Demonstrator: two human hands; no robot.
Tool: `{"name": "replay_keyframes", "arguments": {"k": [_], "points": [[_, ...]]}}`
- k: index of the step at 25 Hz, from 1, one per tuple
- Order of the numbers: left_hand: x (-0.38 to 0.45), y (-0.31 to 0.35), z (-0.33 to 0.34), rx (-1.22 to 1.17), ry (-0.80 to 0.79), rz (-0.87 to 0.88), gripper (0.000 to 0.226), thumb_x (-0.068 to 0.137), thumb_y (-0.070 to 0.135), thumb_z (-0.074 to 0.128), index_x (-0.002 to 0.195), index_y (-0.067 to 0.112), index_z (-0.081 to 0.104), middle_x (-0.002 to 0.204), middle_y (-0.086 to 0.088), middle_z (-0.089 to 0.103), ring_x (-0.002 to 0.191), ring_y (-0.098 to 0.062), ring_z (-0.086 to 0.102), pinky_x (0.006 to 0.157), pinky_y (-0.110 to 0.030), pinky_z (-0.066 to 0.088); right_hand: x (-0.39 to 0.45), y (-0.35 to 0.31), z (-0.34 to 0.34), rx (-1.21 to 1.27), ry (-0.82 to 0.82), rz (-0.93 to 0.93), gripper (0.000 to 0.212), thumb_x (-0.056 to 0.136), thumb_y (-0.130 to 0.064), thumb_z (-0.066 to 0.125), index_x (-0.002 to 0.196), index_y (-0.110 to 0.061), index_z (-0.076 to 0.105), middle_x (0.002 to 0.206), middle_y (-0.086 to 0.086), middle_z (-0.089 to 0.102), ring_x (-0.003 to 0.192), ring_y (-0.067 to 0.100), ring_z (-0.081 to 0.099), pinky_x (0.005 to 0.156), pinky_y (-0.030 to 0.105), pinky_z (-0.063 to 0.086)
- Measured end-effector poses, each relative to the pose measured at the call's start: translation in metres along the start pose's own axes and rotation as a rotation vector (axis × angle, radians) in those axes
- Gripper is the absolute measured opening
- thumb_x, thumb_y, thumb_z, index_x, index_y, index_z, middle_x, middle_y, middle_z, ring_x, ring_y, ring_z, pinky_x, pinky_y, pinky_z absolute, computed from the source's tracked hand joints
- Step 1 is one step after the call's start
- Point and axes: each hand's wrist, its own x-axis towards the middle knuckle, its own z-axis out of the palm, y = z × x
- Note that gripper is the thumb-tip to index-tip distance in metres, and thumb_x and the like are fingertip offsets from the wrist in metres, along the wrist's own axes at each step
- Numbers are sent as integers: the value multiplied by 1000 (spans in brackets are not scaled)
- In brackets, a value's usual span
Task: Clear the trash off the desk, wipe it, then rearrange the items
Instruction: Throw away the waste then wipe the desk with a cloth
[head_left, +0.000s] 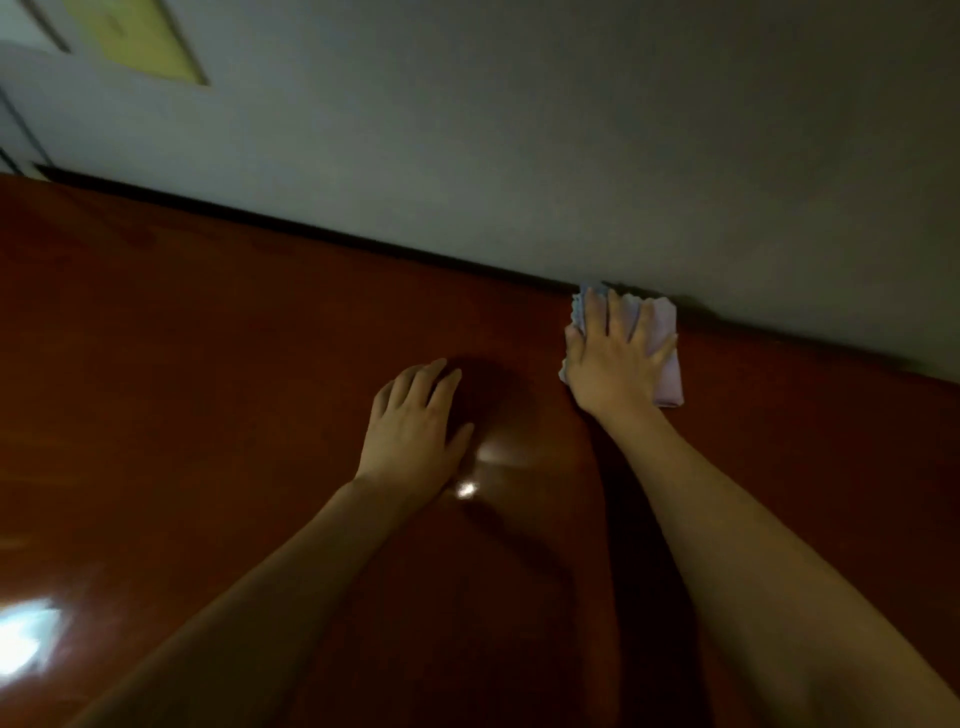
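Red-brown glossy desk (208, 364) shows no trash: clearing looks done. Wiping underway: right hand (613, 358), fingers straight and spread, presses lilac cloth (662, 338) beneath fingertips, against wall. Left hand (415, 426) flat, fingers relaxed. Rearranging left.

The desk (208, 364) is dark red-brown and shiny, with white spots of light on it. The cloth (662, 338) is pale purple, with a bit of light blue along one edge. The wall (519, 130) is plain grey. A dark, almost black line runs where the wall meets the desk. A yellow paper (135, 36) hangs on the wall.
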Motion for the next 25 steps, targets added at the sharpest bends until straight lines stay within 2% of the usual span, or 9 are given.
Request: {"name": "replay_keyframes", "arguments": {"k": [8, 13, 19, 25], "points": [[-20, -246, -84, 21, 82, -146, 63, 95, 45, 40, 149, 21, 18, 155, 2, 14, 143, -18, 8, 116, -36, 9, 11, -286, 38, -69, -19, -149, 56, 100, -47, 15, 150, -32, -6, 160, -2, -3, 145, 32, -9, 110, 64, -3], [-32, -360, -117, 2, 126, -267, 63, 95, 45, 42, 148, 21, 19, 155, 1, 16, 143, -19, 10, 116, -36, 11, 15, -430, 57, -97, -2, -302, 56, 100, -47, 17, 150, -32, -3, 160, -1, 1, 145, 32, -6, 109, 63, -2], [-49, -446, -142, -38, 186, -373, 63, 93, 45, 45, 148, 22, 21, 155, 1, 18, 142, -19, 13, 115, -36, 13, 19, -554, 72, -114, -21, -485, 56, 100, -46, 18, 150, -33, -4, 160, -1, -1, 145, 31, -6, 110, 62, -2], [-68, -492, -146, -56, 248, -435, 64, 93, 46, 45, 148, 23, 23, 154, 2, 19, 142, -18, 15, 114, -33, 14, 23, -653, 87, -127, 6, -632, 54, 100, -44, 20, 151, -31, 4, 159, -1, 5, 145, 32, -3, 110, 63, 1]]}}
